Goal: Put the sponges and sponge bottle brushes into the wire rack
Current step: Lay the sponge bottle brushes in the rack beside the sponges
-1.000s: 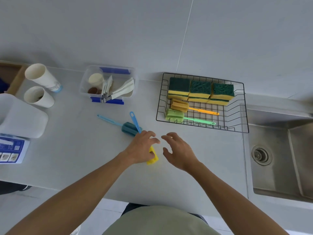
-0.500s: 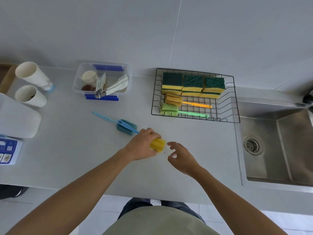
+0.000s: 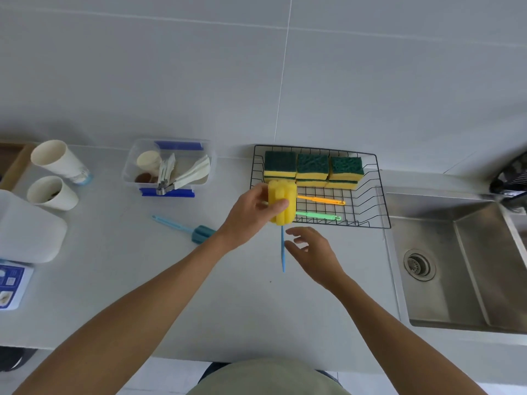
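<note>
My left hand [image 3: 251,213] grips the yellow sponge head of a bottle brush [image 3: 282,202], held above the counter at the front left corner of the black wire rack [image 3: 379,195]; its blue handle hangs down toward me. My right hand [image 3: 312,253] is open just below, fingers spread beside the handle. Inside the rack stand green-and-yellow sponges [image 3: 312,169] along the back, with an orange-handled brush [image 3: 322,200] and a green-handled brush [image 3: 318,215] lying in front. A blue bottle brush [image 3: 199,234] lies on the counter to the left.
A steel sink [image 3: 462,266] is at the right. A clear container of utensils [image 3: 168,169] sits left of the rack. Two paper cups [image 3: 54,178], a white tub [image 3: 25,226] and a printed leaflet [image 3: 11,283] are at the far left.
My left hand has lifted the yellow brush off the counter and carried it up toward the rack. My right hand followed, staying open below it.
</note>
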